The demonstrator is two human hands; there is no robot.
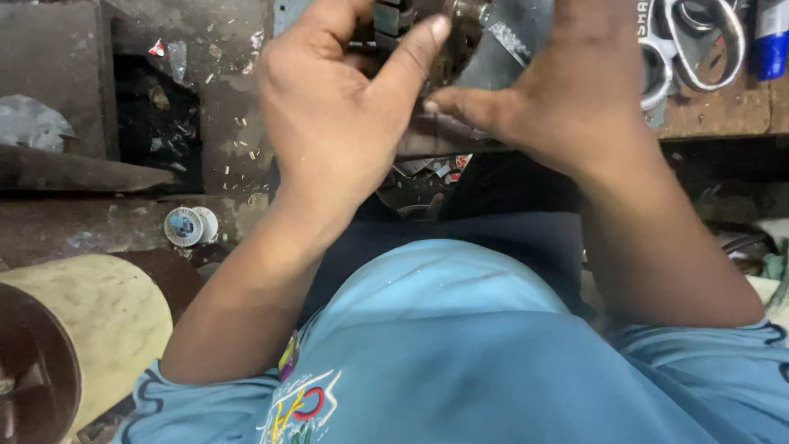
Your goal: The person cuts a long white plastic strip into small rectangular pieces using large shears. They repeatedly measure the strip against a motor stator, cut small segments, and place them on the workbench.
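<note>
My left hand (337,115) is raised at the top centre, fingers curled around a dark metal part (427,37) with a toothed, round shape. Its thumb stretches up along the part's side. My right hand (567,90) is beside it, palm turned away, its thumb pointing left under the part and touching the left thumb's base. Its fingers are hidden behind the hand at the frame's top. A grey metal sheet (514,41) lies behind the part. Both hands are over the edge of a worn wooden bench (715,115).
Large metal scissors (690,49) and a blue tube (771,41) lie at the top right of the bench. A small white spool (187,226) lies on the dirty floor at left, near a beige cylinder (90,321). My blue shirt fills the lower frame.
</note>
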